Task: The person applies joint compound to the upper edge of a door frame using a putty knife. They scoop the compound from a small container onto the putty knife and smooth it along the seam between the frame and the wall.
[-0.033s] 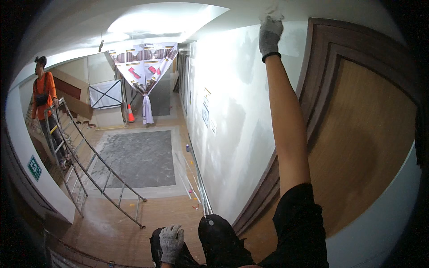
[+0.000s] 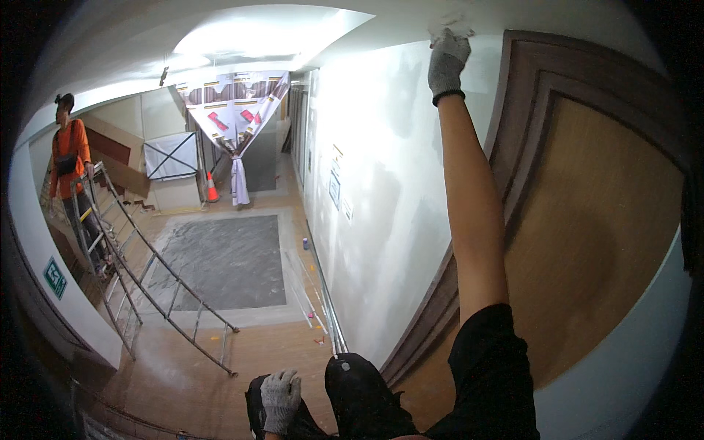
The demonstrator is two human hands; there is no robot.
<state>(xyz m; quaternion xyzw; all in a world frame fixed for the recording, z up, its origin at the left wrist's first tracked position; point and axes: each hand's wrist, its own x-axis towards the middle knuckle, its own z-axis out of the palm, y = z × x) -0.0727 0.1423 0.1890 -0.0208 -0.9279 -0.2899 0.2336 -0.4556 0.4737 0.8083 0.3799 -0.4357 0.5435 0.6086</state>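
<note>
The gloved right hand (image 2: 449, 62) is pressing curled fingers toward a smudged patch (image 2: 455, 20) of ceiling, left of the brown door frame (image 2: 528, 95); its grip is staying hidden. The gloved left hand (image 2: 281, 401) is resting, loosely bent, on the near left leg (image 2: 305, 423), palm unseen.

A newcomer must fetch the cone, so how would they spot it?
Find the big gathered curtain in the background. Just left of its hanging tail stands the cone, its bright orange setting it apart from that pale cloth.
</note>
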